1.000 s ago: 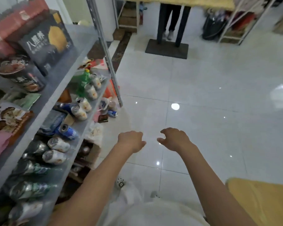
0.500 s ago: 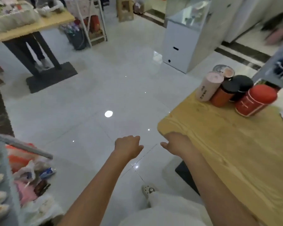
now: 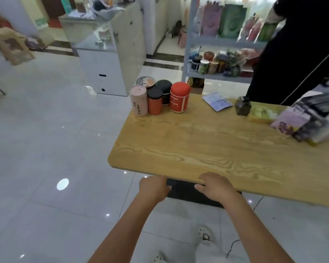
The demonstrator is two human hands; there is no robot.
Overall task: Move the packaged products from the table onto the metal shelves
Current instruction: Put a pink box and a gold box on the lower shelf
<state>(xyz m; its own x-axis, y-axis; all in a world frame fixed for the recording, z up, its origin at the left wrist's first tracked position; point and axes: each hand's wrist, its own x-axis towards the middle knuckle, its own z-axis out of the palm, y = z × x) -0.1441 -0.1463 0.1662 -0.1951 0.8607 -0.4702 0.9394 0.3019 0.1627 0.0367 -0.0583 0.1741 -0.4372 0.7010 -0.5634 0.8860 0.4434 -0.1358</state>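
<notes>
Left grip (image 3: pixel 153 187) and right grip (image 3: pixel 215 186) loosely curled, empty, knuckles up, at tabletop (image 3: pixel 198 145) near edge, forearms extended. 5 canisters (image 3: pixel 179 97) upright, clustered on tabletop's far-left corner: pink, orange, black, red, patterned-lidded.

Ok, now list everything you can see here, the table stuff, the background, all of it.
table: one, light wood, centre and right
canisters: five, pink, orange, black, red and one picture-lidded, clustered at table's far left corner
flat packet: one, pale blue, table's far edge
small box: one, dark, right of the flat packet
green packet: one, right of the small box
packages: count unclear, purple and dark, table's right end
metal shelves: one unit, grey, behind the table, stocked
cabinet: one, white with glass top, back left
other person: one, dark clothes, behind the table, right
left hand: one, empty, before the table's near edge
right hand: one, empty, at the table's near edge
</notes>
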